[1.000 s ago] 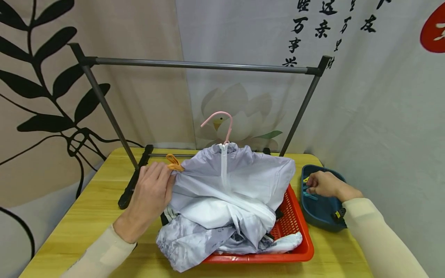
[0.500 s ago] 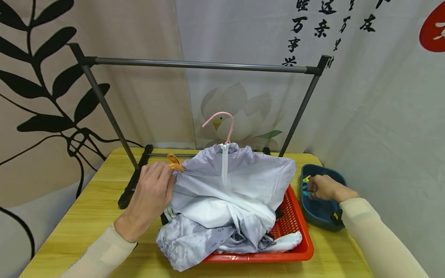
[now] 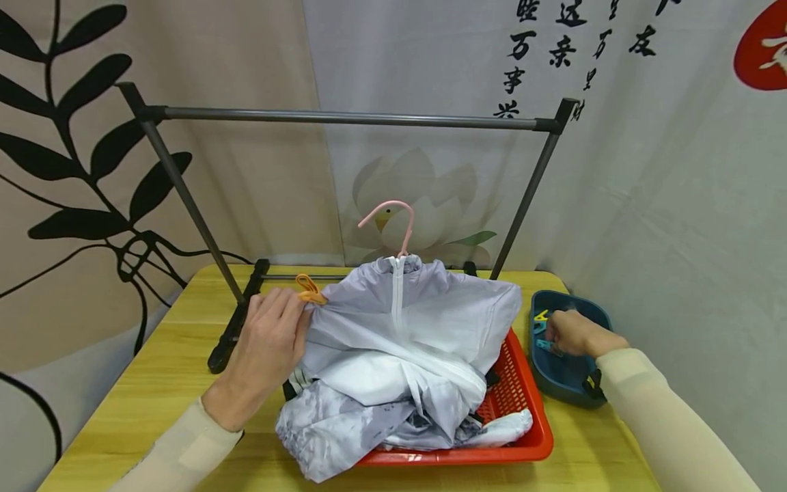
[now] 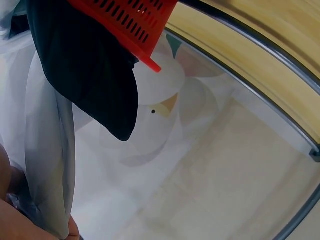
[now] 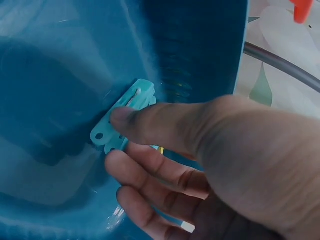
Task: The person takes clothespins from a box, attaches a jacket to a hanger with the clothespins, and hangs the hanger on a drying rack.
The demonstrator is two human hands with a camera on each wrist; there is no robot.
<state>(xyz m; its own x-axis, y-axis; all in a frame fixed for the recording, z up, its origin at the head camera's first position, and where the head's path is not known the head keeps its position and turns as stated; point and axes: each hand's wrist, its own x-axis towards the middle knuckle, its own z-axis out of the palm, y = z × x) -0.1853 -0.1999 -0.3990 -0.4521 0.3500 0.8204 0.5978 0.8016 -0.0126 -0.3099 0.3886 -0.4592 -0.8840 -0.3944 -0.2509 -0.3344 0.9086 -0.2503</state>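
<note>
A light grey zip jacket (image 3: 430,307) hangs on a pink hanger (image 3: 406,222), its lower part bunched over a red basket (image 3: 535,410). My left hand (image 3: 270,338) pinches the jacket's left shoulder edge, next to an orange looped piece (image 3: 311,290) whose kind I cannot tell. In the left wrist view, fingers (image 4: 20,220) show beside the grey cloth. Inside the blue tray (image 3: 568,383), my right hand (image 3: 581,333) pinches a turquoise clothespin (image 5: 127,112), with the thumb on top and fingers below. A yellow clothespin (image 3: 541,316) lies near it.
A grey metal rack (image 3: 350,117) spans the back of the wooden table (image 3: 154,396), its black foot (image 3: 230,338) left of the jacket. More clothes, including a patterned grey piece (image 3: 338,430), spill over the basket's front. A printed curtain (image 3: 246,184) hangs behind.
My right hand has shifted slightly left and lower within the tray around the clothespins. My left hand keeps its hold on the jacket. The head view has tilted slightly.
</note>
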